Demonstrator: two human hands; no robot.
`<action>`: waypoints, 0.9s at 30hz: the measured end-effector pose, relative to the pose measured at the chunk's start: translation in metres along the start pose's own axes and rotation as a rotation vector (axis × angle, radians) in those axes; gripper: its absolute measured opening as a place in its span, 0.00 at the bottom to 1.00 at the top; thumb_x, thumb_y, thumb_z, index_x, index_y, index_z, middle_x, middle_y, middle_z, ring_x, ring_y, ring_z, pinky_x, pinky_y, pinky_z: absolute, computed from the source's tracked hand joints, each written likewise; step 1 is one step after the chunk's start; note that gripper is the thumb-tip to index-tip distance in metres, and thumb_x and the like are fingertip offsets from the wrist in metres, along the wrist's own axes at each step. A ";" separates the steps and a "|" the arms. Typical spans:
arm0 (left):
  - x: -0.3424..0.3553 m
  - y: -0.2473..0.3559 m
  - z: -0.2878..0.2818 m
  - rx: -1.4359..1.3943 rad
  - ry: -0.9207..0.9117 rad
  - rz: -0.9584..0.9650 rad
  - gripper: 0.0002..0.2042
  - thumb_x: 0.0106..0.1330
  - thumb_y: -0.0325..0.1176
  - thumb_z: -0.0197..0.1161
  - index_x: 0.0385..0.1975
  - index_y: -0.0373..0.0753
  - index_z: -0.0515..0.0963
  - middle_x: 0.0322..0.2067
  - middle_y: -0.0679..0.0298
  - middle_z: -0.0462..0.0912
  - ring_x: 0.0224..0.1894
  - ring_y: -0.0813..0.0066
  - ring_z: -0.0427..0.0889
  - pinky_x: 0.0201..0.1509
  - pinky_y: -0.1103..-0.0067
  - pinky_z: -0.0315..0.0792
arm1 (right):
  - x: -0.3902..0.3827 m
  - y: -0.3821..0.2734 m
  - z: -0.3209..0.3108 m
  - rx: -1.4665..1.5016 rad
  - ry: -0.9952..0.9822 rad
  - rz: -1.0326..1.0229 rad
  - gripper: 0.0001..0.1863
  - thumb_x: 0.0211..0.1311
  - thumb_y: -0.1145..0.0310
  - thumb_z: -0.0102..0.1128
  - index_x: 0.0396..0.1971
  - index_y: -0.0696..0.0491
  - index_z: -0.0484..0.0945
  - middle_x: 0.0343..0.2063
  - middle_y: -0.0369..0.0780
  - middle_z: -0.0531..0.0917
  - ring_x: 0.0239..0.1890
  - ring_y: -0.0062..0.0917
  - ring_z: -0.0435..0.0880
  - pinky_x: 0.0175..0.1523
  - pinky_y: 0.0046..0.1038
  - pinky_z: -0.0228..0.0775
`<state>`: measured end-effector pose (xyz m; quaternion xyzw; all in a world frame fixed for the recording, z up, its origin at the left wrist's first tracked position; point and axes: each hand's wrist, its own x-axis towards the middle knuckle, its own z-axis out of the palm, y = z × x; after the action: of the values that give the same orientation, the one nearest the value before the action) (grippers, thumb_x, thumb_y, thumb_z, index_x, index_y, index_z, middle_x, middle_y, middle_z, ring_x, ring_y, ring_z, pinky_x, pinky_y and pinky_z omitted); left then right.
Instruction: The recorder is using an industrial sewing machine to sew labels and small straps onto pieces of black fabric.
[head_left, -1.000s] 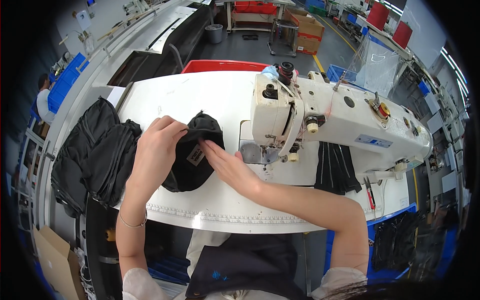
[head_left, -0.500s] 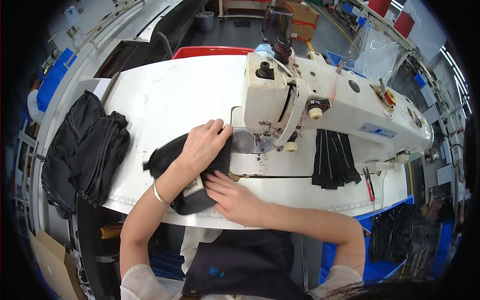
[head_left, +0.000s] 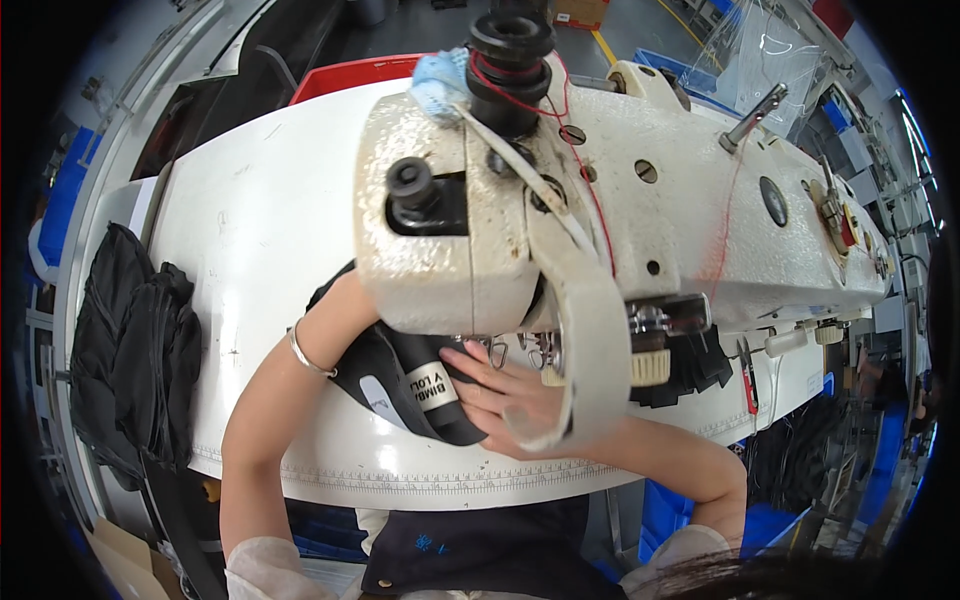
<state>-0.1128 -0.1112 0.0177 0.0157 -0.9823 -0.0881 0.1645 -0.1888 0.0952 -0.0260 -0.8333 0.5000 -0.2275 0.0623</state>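
A black fabric piece (head_left: pixel 455 426) lies on the white table under the sewing machine's head (head_left: pixel 420 285). It carries a printed pale label (head_left: pixel 432 387), and a white rounded patch shows beside that. My right hand (head_left: pixel 515 400) rests on the fabric's right side, fingers stretched out flat near the needle area. Part of it is behind the machine's curved white lever. My left hand (head_left: pixel 360 298) reaches over the fabric from the left, a bangle on its wrist; the machine head hides its fingers.
Folded black fabric pieces (head_left: pixel 150 370) are stacked at the table's left. More black strips (head_left: pixel 690 370) lie right of the needle, near red-handled snips (head_left: pixel 748 380). A red bin (head_left: pixel 350 75) stands behind the table, and a blue bin (head_left: pixel 665 510) sits below right.
My view has moved closer to the machine, whose head now covers my left fingers. The fabric and both hands have shifted toward the needle, and the label shows more fully.
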 end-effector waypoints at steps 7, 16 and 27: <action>0.010 0.000 -0.007 -0.192 0.001 -0.158 0.10 0.57 0.26 0.59 0.39 0.32 0.76 0.36 0.56 0.80 0.39 0.65 0.78 0.42 0.73 0.72 | 0.004 0.006 -0.008 -0.001 0.180 0.155 0.19 0.52 0.65 0.55 0.46 0.51 0.75 0.48 0.39 0.77 0.50 0.34 0.76 0.56 0.37 0.68; 0.013 0.017 -0.022 -0.390 0.014 -0.389 0.10 0.59 0.26 0.59 0.40 0.32 0.76 0.35 0.59 0.80 0.41 0.70 0.76 0.46 0.76 0.69 | -0.006 0.008 0.017 -0.099 0.325 0.119 0.14 0.47 0.70 0.57 0.37 0.57 0.77 0.40 0.43 0.79 0.46 0.33 0.79 0.48 0.32 0.74; -0.051 -0.015 -0.054 -0.746 0.069 -0.479 0.10 0.62 0.26 0.58 0.42 0.31 0.76 0.35 0.62 0.80 0.43 0.77 0.74 0.51 0.79 0.67 | -0.037 -0.018 -0.031 -0.221 0.268 0.190 0.08 0.57 0.68 0.55 0.31 0.56 0.77 0.33 0.46 0.81 0.43 0.37 0.81 0.52 0.34 0.72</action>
<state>-0.0472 -0.1315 0.0488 0.1852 -0.8459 -0.4716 0.1664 -0.2027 0.1394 -0.0041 -0.7462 0.6023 -0.2732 -0.0757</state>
